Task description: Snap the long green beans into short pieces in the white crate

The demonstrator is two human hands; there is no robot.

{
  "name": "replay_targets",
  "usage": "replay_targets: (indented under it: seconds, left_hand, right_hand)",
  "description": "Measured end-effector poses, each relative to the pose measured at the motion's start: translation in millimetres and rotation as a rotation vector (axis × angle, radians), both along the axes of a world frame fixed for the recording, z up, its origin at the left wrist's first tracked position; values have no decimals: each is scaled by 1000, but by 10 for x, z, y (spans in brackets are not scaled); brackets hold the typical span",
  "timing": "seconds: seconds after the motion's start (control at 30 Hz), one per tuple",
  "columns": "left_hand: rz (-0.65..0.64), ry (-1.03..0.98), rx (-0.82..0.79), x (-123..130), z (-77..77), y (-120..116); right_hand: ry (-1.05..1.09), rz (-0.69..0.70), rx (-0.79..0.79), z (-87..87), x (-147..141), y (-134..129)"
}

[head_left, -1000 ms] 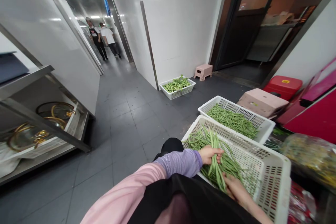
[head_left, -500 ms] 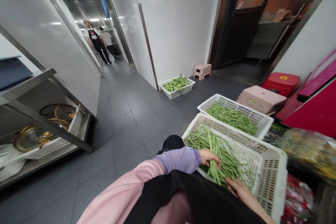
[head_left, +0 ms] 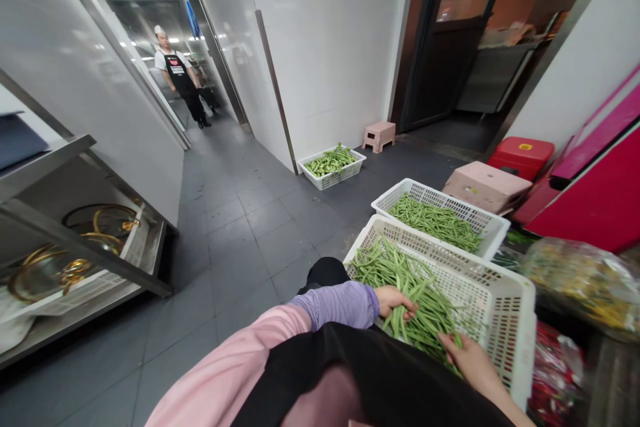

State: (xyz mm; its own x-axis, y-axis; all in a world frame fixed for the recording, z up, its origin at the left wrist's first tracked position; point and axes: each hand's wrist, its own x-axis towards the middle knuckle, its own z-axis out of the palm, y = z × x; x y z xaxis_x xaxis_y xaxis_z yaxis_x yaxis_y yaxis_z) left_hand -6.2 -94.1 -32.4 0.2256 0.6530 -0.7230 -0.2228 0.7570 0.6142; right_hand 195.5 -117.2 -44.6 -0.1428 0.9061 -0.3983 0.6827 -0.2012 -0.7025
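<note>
Inside the near basket (head_left: 524, 327), the left hand (head_left: 394, 300) curls around green beans (head_left: 399, 321); the right hand (head_left: 461, 348) pinches a few. Loose beans heap toward its left. Past its far rim, a 2nd basket (head_left: 493, 241) holds beans; a 3rd basket (head_left: 340, 179) touches the wall (head_left: 330, 60). Grey floor (head_left: 225, 233) stretches leftward.

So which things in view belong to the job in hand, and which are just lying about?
Job: left hand, right hand, green beans, front crate; probably the crate behind.

Lying about, apparently: small pink stool, red box, clear bag.
</note>
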Motion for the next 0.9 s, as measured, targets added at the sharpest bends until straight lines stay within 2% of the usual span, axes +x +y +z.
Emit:
replay_targets:
  seconds: [0.1,0.23,0.33,0.43,0.5,0.53,0.6,0.67,0.73,0.83,0.9]
  left_hand:
    - [15,153,80,43,116,2]
    - [42,312,291,92,121,-50]
    - [79,383,362,102,89,-61]
    - [154,352,302,79,102,-26]
    - [186,298,198,48,125,6]
    - [188,277,159,32,132,19]
    - [156,252,144,14,126,30]
    - [82,246,214,23,91,14]
    - [-9,226,307,60,43,-23]
    - [-111,159,391,123,3,-77]
    - [-113,144,401,140,16,-87]
  right_hand:
    - [121,-15,-107,-27,38,0]
    - [90,-28,-225,-93,62,15]
    - [186,-168,-185,-99,11,-44]
    - [538,-377,-116,-26,-55,-109]
    - [754,-419,-94,42,-53,-94]
    - [796,-415,-85,70,-32,-66]
    - [707,-388,-74,104,27,8]
    - [521,-365,-92,111,61,60]
    - [449,-323,-202,107,21,55]
    - [599,-260,-425,95,-158,-29]
    - [683,-262,-463,68,-268,-73]
